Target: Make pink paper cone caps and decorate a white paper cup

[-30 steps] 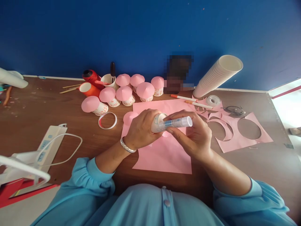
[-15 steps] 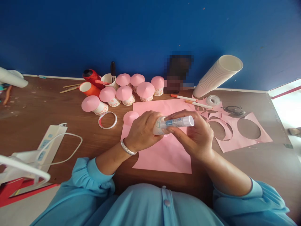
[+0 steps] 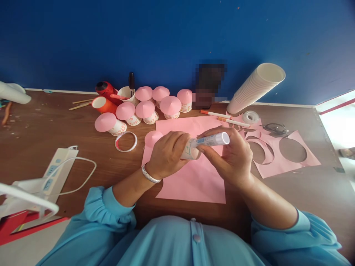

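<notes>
My left hand [image 3: 169,151] is closed around a white paper cup [image 3: 190,151] with green drawing on its side, held tilted above the table. Between the fingers and thumb of my right hand [image 3: 231,153] is a white glue stick [image 3: 213,139] with blue print. Its far end meets the cup's rim; whether glue comes off there I cannot see. Beneath both hands lies a large pink paper sheet [image 3: 199,184]. A pink paper cone [image 3: 153,138] rests on the sheet's left edge, partly behind my left hand.
Several decorated cups with pink cone tops [image 3: 170,106] stand at the back. Behind my right hand leans a stack of paper cups [image 3: 255,87]. Pink paper with round holes [image 3: 298,168], markers [image 3: 216,114] and clear tape [image 3: 251,117] lie right; a tape ring [image 3: 126,141] and power strip [image 3: 59,168] left.
The cup has turned a little in my left hand, showing more of its green drawing. The glue stick has tilted slightly at its rim.
</notes>
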A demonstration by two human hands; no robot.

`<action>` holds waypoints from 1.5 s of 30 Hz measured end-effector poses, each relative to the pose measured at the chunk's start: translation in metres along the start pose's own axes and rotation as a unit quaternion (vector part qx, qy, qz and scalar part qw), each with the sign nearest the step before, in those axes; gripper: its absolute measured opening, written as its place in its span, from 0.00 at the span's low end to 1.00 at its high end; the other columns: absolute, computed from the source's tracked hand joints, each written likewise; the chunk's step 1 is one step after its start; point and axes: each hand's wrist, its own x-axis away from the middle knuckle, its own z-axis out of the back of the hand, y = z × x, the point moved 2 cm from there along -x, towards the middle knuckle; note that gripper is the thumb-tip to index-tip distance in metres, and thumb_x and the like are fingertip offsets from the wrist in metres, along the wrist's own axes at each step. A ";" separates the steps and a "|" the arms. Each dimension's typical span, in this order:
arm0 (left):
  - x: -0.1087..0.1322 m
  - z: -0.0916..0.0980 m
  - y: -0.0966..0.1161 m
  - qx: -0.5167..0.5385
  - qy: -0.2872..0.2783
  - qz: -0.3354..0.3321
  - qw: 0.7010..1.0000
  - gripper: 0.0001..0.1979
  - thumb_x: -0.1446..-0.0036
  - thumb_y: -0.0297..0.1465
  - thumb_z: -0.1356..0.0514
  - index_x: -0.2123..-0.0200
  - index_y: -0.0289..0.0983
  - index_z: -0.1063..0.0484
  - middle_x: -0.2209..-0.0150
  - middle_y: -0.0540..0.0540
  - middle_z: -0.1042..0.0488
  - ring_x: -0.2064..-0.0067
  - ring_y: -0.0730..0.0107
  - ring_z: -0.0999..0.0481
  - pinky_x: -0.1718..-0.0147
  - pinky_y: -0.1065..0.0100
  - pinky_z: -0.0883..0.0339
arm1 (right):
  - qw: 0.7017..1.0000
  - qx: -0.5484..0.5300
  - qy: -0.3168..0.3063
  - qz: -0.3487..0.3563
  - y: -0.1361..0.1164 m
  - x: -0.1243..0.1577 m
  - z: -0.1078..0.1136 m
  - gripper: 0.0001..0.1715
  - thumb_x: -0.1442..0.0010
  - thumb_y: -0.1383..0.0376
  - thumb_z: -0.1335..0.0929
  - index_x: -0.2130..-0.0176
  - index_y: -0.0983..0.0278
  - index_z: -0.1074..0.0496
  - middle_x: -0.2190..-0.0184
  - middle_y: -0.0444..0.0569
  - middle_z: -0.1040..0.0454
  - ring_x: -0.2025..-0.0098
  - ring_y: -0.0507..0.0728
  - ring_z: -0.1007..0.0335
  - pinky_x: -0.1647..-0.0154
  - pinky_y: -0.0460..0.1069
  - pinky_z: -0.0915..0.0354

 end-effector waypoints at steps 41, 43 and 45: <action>0.001 0.006 -0.008 0.190 0.041 0.188 0.963 0.24 0.47 0.37 0.27 0.50 0.40 0.32 0.56 0.45 0.20 0.57 0.60 0.19 0.58 0.60 0.24 | 0.985 -0.153 -0.011 -0.077 0.008 -0.021 0.002 0.09 0.37 0.64 0.24 0.58 0.57 0.25 0.61 0.44 0.19 0.58 0.56 0.21 0.57 0.52 0.21; 0.001 0.006 -0.008 0.193 0.043 0.187 0.962 0.24 0.47 0.37 0.27 0.50 0.40 0.31 0.56 0.45 0.20 0.57 0.61 0.19 0.58 0.60 0.24 | 0.985 -0.156 -0.018 -0.074 0.009 -0.020 0.001 0.08 0.37 0.65 0.24 0.58 0.57 0.24 0.62 0.43 0.19 0.58 0.56 0.21 0.58 0.52 0.21; 0.000 0.007 -0.007 0.194 0.045 0.186 0.962 0.24 0.47 0.36 0.27 0.51 0.40 0.31 0.56 0.45 0.20 0.57 0.61 0.19 0.58 0.59 0.24 | 0.984 -0.157 -0.018 -0.085 0.010 -0.017 0.002 0.07 0.37 0.65 0.24 0.58 0.58 0.24 0.62 0.43 0.19 0.58 0.56 0.21 0.58 0.52 0.22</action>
